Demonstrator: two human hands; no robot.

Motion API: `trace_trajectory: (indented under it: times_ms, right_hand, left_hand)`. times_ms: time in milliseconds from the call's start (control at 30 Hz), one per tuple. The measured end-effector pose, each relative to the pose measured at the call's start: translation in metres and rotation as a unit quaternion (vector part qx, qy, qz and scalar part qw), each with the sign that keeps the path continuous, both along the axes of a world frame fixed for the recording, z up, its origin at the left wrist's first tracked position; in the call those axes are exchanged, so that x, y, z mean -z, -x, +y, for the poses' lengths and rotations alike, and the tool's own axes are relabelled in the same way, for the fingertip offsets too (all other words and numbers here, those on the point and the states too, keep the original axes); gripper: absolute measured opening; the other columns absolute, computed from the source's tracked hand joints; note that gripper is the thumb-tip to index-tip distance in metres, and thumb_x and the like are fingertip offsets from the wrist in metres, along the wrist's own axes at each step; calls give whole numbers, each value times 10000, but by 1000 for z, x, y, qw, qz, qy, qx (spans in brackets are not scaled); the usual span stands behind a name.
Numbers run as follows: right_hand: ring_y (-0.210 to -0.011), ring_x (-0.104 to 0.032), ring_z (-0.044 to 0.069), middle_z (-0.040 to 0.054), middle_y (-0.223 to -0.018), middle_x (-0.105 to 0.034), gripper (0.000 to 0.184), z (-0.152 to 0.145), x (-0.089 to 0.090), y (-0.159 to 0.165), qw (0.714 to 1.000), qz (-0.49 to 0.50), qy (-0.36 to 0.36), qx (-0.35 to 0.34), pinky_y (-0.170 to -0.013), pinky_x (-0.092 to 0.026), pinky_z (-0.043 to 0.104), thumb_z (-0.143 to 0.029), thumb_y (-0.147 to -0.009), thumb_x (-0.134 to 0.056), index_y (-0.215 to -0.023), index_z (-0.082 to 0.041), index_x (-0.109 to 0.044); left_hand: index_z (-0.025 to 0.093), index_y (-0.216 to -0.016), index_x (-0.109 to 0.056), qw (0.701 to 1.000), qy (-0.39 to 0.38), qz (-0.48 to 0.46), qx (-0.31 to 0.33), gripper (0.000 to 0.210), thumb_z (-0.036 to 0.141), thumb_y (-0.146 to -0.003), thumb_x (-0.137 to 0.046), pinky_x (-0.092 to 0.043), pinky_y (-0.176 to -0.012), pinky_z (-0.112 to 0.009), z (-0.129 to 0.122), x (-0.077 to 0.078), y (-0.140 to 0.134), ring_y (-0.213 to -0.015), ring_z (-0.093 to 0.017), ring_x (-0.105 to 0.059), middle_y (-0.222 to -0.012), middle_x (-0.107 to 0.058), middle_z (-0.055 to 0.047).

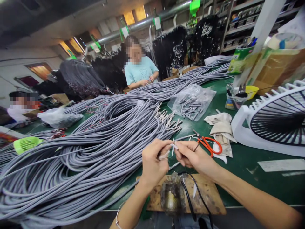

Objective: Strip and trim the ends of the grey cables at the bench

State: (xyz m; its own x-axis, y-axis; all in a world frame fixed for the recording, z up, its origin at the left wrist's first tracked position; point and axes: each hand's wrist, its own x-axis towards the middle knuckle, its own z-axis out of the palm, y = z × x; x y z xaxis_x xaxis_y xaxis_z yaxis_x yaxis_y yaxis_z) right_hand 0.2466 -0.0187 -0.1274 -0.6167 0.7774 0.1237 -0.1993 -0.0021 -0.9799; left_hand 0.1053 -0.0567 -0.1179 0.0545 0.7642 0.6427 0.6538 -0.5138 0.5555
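Observation:
My left hand (154, 160) is closed, with a whitish, frayed cable end (164, 156) showing between its fingers. My right hand (192, 154) pinches a thin white strip (173, 149) close to the left fingertips; whether it is a wire or a sleeve I cannot tell. Both hands meet above a wooden board (209, 194) that carries a small, stained metal device (172, 194) with black leads. Just beyond my right hand lie scissors with orange handles (211, 145). Beside my left arm spreads a big heap of grey cables (114, 143), several with pale stripped ends (168, 120).
A clear bag (193, 101) of small grey parts lies on the green table (240, 171). To the right are a crumpled cloth (221, 130), a white fan (274, 121) and a tool cup (235, 98). One person (141, 68) handles something across the table; another sits far left.

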Motion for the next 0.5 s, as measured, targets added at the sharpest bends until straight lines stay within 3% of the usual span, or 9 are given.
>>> trace_trajectory:
  times_ms: [100,200,300,367,500]
  right_hand:
    - [-465,-328,72,-41,-503,-365,412,1,0,-3,969,-89,-193,124,-461,-259,219,-415,-888,-374,-547,-184,-377]
    - [-464,-293,74,-51,-511,-302,382,0,0,-3,915,-153,-308,210,-485,-247,231,-345,-905,-360,-559,-193,-299]
    - [-449,-281,73,-55,-507,-287,374,-1,0,-4,886,-183,-336,264,-486,-243,233,-316,-913,-358,-569,-195,-280]
    - [-446,-299,76,-56,-507,-312,340,-2,-1,-5,881,-200,-319,286,-478,-251,231,-349,-900,-395,-600,-198,-344]
    - [-571,-468,110,-13,-650,-506,209,-4,-1,-7,880,-219,-325,270,-570,-342,232,-342,-911,-380,-823,-196,-501]
  left_hand:
    - [147,-893,-621,998,5,62,19,195,74,-808,-462,-406,-586,-214,0,1,-1,-630,-114,-530,-704,-580,-25]
    - [134,-905,-610,995,-14,88,50,230,52,-797,-424,-405,-570,-215,-1,4,-2,-626,-120,-516,-694,-565,-32]
    - [126,-880,-614,996,-5,60,60,227,44,-779,-428,-394,-558,-211,-2,6,-3,-604,-115,-496,-685,-565,-31]
    - [128,-832,-622,999,25,18,27,179,72,-788,-458,-376,-543,-209,-2,5,-4,-563,-103,-471,-648,-557,-16]
    - [134,-767,-632,996,63,-55,-42,155,152,-820,-487,-355,-516,-207,-3,3,-4,-520,-92,-454,-596,-548,3]
